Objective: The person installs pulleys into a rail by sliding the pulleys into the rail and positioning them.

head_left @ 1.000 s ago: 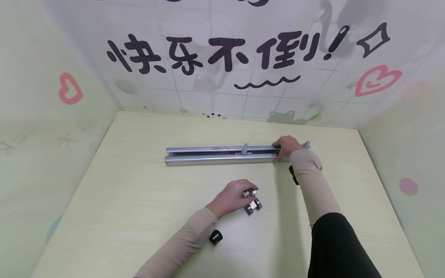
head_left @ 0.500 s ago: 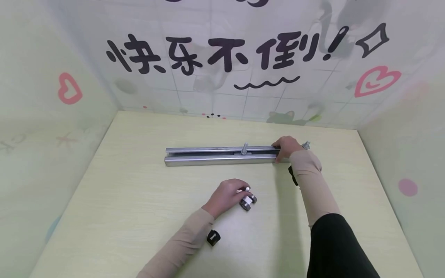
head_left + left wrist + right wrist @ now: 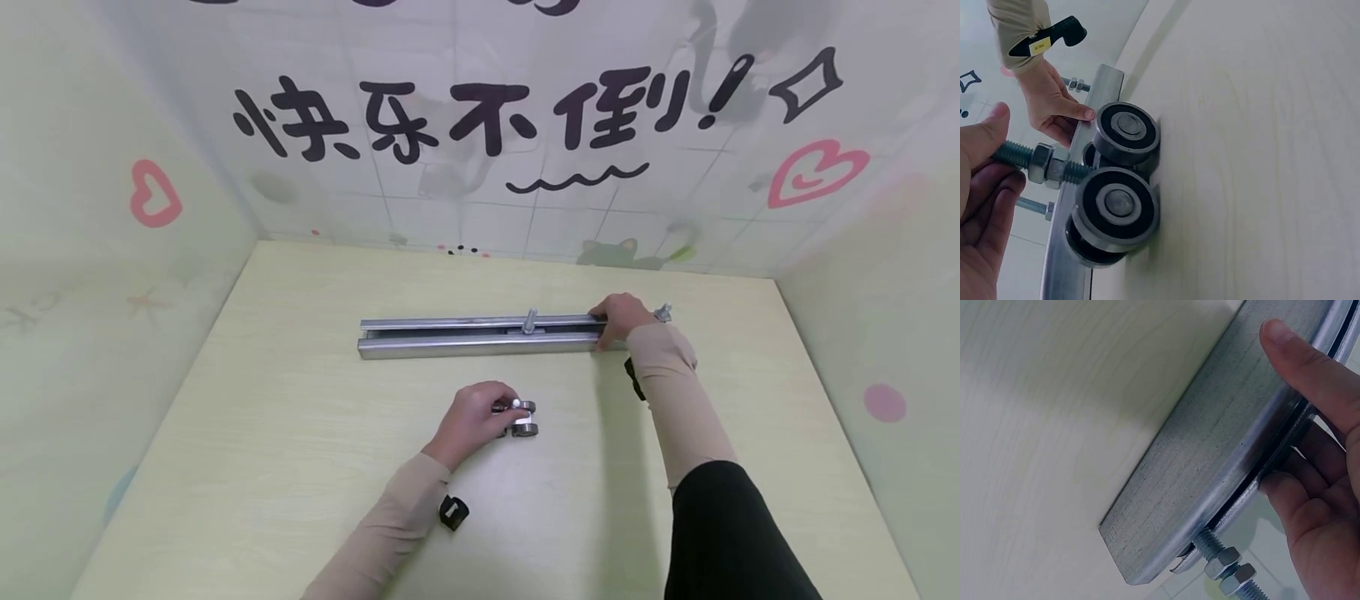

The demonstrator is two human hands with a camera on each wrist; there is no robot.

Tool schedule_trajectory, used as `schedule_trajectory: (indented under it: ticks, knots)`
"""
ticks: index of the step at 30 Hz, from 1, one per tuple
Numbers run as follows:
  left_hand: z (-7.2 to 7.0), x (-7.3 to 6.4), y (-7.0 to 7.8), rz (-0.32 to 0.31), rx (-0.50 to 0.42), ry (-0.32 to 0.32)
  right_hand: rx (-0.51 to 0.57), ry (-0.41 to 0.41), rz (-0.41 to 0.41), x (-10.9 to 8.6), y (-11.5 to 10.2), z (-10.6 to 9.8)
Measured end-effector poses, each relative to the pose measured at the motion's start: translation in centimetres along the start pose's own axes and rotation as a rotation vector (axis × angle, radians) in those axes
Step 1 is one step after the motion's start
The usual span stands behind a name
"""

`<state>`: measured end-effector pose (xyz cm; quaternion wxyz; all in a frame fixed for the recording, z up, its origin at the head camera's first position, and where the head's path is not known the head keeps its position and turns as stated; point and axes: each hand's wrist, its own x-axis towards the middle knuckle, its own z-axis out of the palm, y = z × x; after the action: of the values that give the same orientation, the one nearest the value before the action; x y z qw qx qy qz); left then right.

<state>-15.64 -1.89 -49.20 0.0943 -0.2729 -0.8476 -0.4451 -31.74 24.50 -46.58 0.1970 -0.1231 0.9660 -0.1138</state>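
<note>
In the head view, my left hand [image 3: 467, 423] pinches the threaded bolt of a roller trolley [image 3: 525, 429] over the table, in front of a metal rail [image 3: 450, 348]. The left wrist view shows thumb and fingers on the bolt [image 3: 1013, 154], two nuts further along it, and bearing wheels [image 3: 1116, 209] close to the tabletop; whether they touch it, I cannot tell. My right hand [image 3: 622, 318] grips the slotted rail near its right end, thumb on the near side and fingers [image 3: 1285, 490] on the far side. Bolts stick up from the slot mid-rail [image 3: 529, 321] and at its right end [image 3: 1229, 569].
The pale wooden table [image 3: 300, 458] is bounded by a printed back wall [image 3: 465, 208] and side walls. Black wrist-worn devices [image 3: 453, 512] sit by both forearms.
My left hand has drawn the roller trolley leftward across the table and turned it, so its wheels now face differently. The right hand and the rail have stayed in place.
</note>
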Motion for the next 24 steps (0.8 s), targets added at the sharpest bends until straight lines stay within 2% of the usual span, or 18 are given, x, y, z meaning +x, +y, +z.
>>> schedule_trajectory:
  ticks: [9,15,19,24]
  knots:
    - [0.4,-0.8,-1.1,0.032,0.054,0.018,0.002,0.002,-0.003,-0.1,-0.1,-0.1]
    - [0.9,-1.1,-1.5,0.066,0.119,0.031,-0.001,0.012,-0.017,-0.1,0.0,-0.1]
    - [1.3,-1.1,-1.7,0.095,0.13,0.044,-0.004,0.015,-0.021,0.0,0.1,-0.1]
    - [1.5,-1.0,-1.8,0.139,0.135,0.106,0.006,-0.001,-0.022,0.1,0.2,-0.1]
